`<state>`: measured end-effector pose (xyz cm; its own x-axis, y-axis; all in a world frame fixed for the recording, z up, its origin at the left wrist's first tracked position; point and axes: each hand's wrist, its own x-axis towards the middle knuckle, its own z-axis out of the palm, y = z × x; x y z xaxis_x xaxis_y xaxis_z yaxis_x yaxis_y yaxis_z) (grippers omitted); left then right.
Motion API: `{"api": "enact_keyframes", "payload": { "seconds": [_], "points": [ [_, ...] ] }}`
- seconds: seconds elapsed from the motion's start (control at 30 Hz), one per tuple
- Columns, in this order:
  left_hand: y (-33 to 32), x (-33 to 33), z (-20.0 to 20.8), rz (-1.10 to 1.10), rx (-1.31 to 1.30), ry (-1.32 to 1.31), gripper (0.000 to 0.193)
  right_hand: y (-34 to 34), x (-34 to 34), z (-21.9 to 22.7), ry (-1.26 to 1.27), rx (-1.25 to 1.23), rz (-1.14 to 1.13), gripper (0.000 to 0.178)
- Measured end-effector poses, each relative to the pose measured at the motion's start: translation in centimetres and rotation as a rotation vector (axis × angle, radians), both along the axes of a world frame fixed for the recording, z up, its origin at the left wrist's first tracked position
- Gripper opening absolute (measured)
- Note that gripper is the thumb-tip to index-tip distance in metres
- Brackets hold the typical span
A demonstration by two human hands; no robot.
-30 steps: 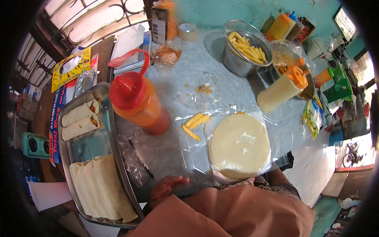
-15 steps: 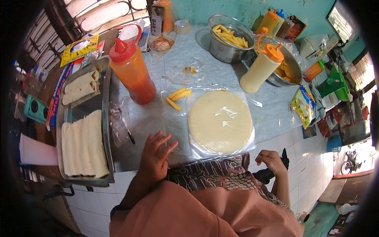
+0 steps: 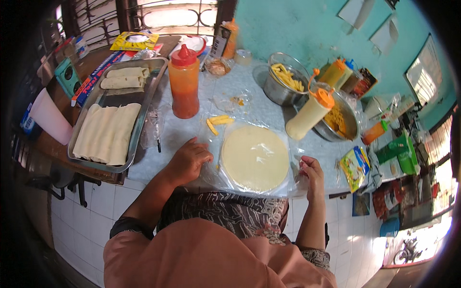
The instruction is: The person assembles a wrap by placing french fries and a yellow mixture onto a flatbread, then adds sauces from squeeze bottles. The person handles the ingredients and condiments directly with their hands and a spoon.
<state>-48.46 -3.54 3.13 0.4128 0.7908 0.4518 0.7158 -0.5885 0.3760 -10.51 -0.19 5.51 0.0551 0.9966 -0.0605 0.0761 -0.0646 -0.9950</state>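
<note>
A stack of pale round flatbread wraps [image 3: 254,158] lies on clear plastic [image 3: 294,185] at the table's front edge. My right hand [image 3: 313,175] is closed in a pinch on the plastic's right side. At the left side of the same plastic, my left hand [image 3: 192,161] has its fingers curled together, seemingly on the plastic's edge; the fingertips are partly hidden. A few French fries [image 3: 218,122] sit just behind the wraps, on the plastic's far left corner.
A red-capped sauce bottle [image 3: 185,86] stands behind my left hand. To the left, a metal tray [image 3: 132,161] holds rolled wraps. Farther back are a pot [image 3: 283,96] of fries, a leaning orange-capped bottle [image 3: 309,115] and a bowl [image 3: 353,113] of orange-yellow food. A yellow-blue packet [image 3: 354,168] lies right.
My right hand has come up to the plastic's right side and pinched it. My left hand's spread fingers have curled in at the left side. The view has shifted and tilted up.
</note>
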Motion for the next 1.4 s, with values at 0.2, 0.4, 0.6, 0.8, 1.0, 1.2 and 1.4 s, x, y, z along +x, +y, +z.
{"api": "enact_keyframes", "payload": {
  "seconds": [0.2,0.4,0.6,0.8,1.0,1.2,1.4],
  "points": [
    [-0.6,0.6,0.8,0.074,0.02,-0.018,0.01,1.6,-2.2,0.3,0.116,-0.085,0.03,0.032],
    [-1.7,0.6,0.6,0.135,0.035,-0.028,0.009,1.4,-3.2,0.4,0.2,-0.067,0.05,0.036],
    [-2.3,0.3,1.3,0.16,-0.007,-0.032,0.013,1.1,-3.6,0.1,0.241,-0.093,0.073,0.038],
    [-2.8,-0.7,2.2,0.21,-0.032,-0.02,0.015,1.7,-4.3,0.4,0.19,-0.101,0.169,0.035],
    [-3.2,-1.7,3.1,0.172,-0.143,-0.174,0.018,5.7,0.3,1.1,-0.131,0.166,-0.032,0.036],
    [1.0,1.0,7.4,0.217,-0.012,-0.176,0.028,10.9,-0.4,2.1,-0.146,0.106,-0.057,0.047],
    [8.6,2.9,5.5,0.318,0.059,-0.064,0.031,13.6,-2.2,1.4,-0.182,0.181,0.013,0.058]
  ]
}}
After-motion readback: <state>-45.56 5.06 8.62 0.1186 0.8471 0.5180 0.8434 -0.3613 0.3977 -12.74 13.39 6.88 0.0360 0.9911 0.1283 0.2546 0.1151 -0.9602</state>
